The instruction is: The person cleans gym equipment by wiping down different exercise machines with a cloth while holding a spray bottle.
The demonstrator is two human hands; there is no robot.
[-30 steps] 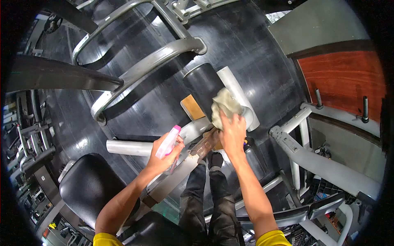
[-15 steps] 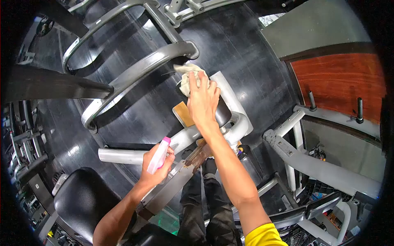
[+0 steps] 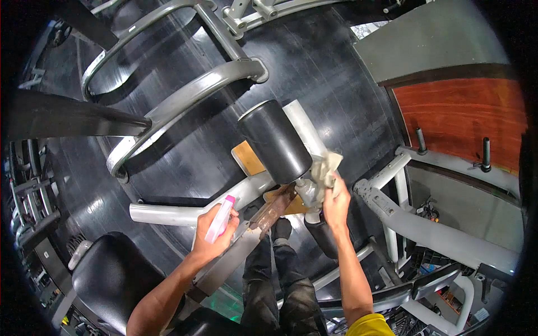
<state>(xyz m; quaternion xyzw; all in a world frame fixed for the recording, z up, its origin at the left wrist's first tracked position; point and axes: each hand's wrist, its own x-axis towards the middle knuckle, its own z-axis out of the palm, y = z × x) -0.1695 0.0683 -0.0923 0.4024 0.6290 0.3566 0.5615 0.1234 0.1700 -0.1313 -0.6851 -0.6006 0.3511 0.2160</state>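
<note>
From my end, my left hand (image 3: 217,242) is curled into a snug grip, left forearm (image 3: 162,292) slanting inward. My right hand (image 3: 337,206) is stretched further out, gripping too, pretty much in line with the right forearm (image 3: 352,269).

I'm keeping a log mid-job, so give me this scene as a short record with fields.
Left hand: gripping a pink-and-white spray bottle
Right hand: holding a crumpled pale cloth
Cloth position: at the near end of the large black padded roller; exact contact cannot be told
Second roller: smaller-looking black roller, beside the right forearm in view
Footplate: tan plate, left of the large roller
Seat: black padded seat, lower left
Floor: dark flooring
</note>
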